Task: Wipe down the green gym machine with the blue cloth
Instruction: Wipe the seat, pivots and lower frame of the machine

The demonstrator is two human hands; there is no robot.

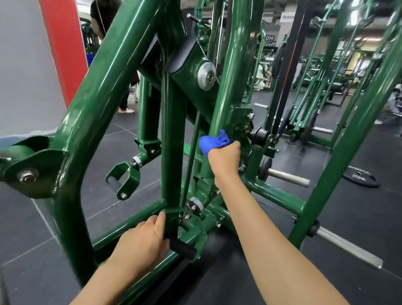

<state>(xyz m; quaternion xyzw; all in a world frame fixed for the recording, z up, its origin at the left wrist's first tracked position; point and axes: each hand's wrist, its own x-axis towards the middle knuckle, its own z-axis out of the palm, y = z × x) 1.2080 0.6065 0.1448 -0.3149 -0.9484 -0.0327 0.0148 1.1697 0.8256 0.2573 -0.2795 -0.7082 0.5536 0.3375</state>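
The green gym machine (105,92), a frame of glossy painted steel tubes, fills the near and middle of the view. Its thickest tube slants from low left up toward the upper middle. A slimmer round green tube (235,70) stands just right of centre. Its long axis is close to upright, and its top leans to the right.

The blue cloth (212,142), a soft bunched rag, is pressed against the lower part of that slimmer tube. Its loose crumpled end points up and to the far right. The right hand (224,161) reaches in from the near right with its fingers curled round the cloth, clamping it to the tube. Whether the fingers go fully round the tube cannot be told.

The left hand (141,242) is lower and nearer, well apart from the right one. It is wrapped on the short black rubber grip (182,247) of a green stirrup handle at the foot of a straight green post (172,142). The thumb lies up against the post's base.

A round silver metal pivot cap (206,76) sits on the frame above the cloth. To the right, bare steel weight pegs (288,177) jut out over the dark tiled floor (336,215). A black round weight plate (361,179) lies flat beyond them. At far left a grey wall with a red stripe (59,43) stands, with a person in dark clothes (104,13) behind it.
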